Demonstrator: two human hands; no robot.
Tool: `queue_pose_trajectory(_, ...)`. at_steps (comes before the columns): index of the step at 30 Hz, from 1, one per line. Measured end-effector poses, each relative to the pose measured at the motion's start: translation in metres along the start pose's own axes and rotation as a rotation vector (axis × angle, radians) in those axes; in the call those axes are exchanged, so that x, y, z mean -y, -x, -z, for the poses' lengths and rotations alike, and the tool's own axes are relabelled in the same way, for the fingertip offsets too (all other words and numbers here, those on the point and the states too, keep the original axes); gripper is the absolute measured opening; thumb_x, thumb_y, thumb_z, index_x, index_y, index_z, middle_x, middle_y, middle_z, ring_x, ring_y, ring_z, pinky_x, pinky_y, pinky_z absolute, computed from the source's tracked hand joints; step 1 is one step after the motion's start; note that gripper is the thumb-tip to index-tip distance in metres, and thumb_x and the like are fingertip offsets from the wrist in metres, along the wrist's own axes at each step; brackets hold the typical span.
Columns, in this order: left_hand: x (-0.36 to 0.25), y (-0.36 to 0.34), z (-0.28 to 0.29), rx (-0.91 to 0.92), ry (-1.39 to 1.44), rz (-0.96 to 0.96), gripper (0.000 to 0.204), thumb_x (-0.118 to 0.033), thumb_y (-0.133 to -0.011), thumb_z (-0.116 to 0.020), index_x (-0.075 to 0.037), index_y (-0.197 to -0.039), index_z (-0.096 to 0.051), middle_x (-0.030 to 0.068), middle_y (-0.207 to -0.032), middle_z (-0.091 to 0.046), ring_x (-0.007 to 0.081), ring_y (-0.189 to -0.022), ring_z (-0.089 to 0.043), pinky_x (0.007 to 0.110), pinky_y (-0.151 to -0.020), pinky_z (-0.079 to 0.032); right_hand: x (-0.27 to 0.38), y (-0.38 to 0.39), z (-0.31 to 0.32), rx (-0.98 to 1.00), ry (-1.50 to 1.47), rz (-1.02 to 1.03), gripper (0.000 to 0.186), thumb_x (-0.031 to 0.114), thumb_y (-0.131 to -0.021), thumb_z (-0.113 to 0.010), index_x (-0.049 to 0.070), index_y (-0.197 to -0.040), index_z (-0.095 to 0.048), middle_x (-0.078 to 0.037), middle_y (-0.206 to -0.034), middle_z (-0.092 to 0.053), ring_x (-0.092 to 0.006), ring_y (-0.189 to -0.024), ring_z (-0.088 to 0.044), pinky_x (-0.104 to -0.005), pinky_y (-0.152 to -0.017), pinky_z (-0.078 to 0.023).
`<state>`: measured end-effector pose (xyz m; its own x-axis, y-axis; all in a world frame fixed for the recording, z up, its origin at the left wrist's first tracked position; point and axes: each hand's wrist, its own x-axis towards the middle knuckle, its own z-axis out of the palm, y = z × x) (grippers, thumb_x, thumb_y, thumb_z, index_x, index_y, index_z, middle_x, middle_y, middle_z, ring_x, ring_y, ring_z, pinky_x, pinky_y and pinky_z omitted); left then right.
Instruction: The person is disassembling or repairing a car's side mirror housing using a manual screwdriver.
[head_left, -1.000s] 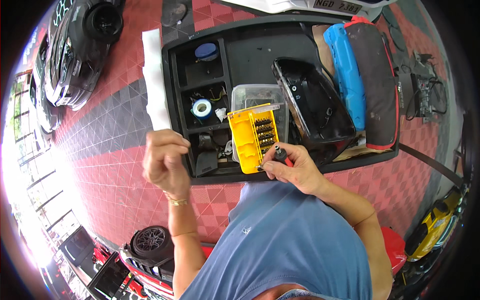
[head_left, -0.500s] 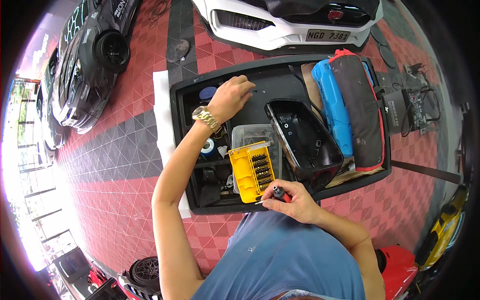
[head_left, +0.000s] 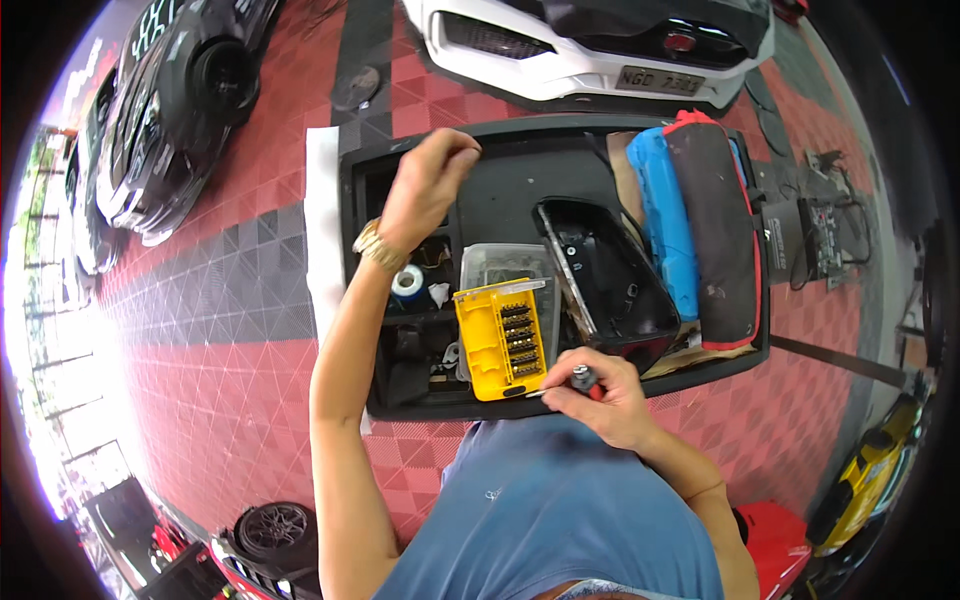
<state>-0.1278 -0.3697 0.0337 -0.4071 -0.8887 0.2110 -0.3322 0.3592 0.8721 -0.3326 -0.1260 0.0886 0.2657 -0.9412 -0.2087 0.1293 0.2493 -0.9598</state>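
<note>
1. Far left, got a black car [head_left: 178, 130] parked on red and dark grey floor tiles [head_left: 240, 390].
2. Next over, see a white strip [head_left: 322, 215] running along the left edge of a big black tray [head_left: 520, 124].
3. In the tray's left compartments, spot a white-and-blue tape roll [head_left: 407, 283], with the gold watch [head_left: 380, 247] showing just above it.
4. Over the tray's upper left part, find the left hand [head_left: 428, 180], fingers curled in toward the thumb. Honestly can't tell if pinching anything.
5. Around the middle, check the yellow bit box [head_left: 480, 345]: open, overlapping a clear plastic box [head_left: 507, 262], reaching down toward the near edge, small bits [head_left: 520, 338] in rows on the right half.
6. Right of that, notice a black plastic shell [head_left: 615, 275], hollow side up.
7. Below the shell, find the right hand [head_left: 610, 408], thumb and forefinger pinching a thin light piece [head_left: 536, 393] right by the yellow bit box's lower corner. Can't tell if touching. Also gripping a red-and-black screwdriver [head_left: 583, 377], metal end up.
8. Further right, see a blue case [head_left: 663, 225] beside a dark roll with red trim [head_left: 712, 230].
</note>
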Motion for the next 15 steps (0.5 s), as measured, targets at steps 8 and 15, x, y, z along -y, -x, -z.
queue_pose_trajectory(8, -0.066, 0.055, 0.051, -0.121, 0.005, 0.067, 0.011, -0.011, -0.1, -0.059, -0.002, -0.106, -0.061, 0.0015, -0.086, -0.061, 0.007, -0.08, -0.055, 0.025, -0.073, -0.048, 0.033, -0.026, -0.009, 0.018, 0.005, 0.042, 0.012, -0.007, -0.085, -0.069, 0.0, -0.094, -0.065, -0.003, -0.08, -0.06, -0.0071, -0.067, -0.052, -0.0221, -0.061, -0.04)
queue_pose_trajectory(15, -0.024, 0.029, 0.026, -0.211, 0.079, -0.253, 0.017, -0.013, -0.095, -0.067, 0.001, -0.104, -0.063, 0.0094, -0.086, -0.069, 0.0153, -0.078, -0.066, 0.029, -0.072, -0.053, 0.013, -0.021, -0.009, 0.018, -0.05, 0.171, 0.007, -0.005, -0.089, -0.064, -0.003, -0.092, -0.058, -0.009, -0.077, -0.058, -0.006, -0.051, -0.047, -0.0194, -0.045, -0.036)
